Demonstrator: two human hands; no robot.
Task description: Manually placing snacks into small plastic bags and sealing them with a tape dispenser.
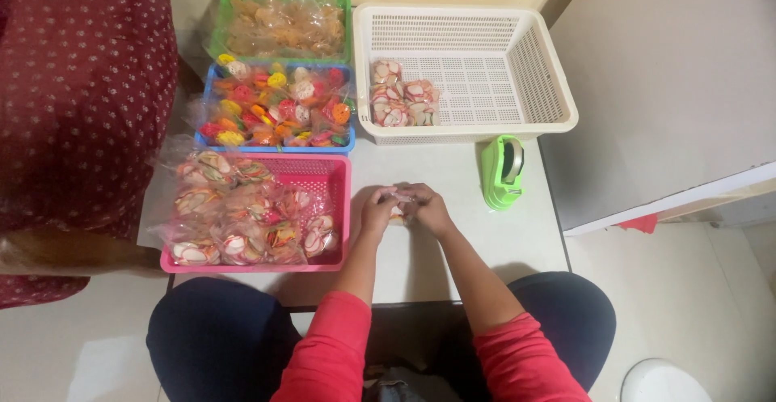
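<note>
My left hand (377,207) and my right hand (428,208) meet over the white tabletop (453,167), both pinching a small clear packet of snacks (399,208) between the fingertips. The packet is mostly hidden by my fingers. Just left of my left hand stands a pink basket (338,208) full of clear packets of pink and white crackers. Beyond my hands a white basket (533,70) holds a few filled packets (402,99) in its near left corner. A green tape dispenser (502,171) stands to the right of my right hand.
A blue basket (275,146) of bright mixed snacks and a green basket (279,2) of pale chips sit behind the pink one. Another person in dark red dotted clothing (81,86) stands at the left. The table's right edge lies by the dispenser.
</note>
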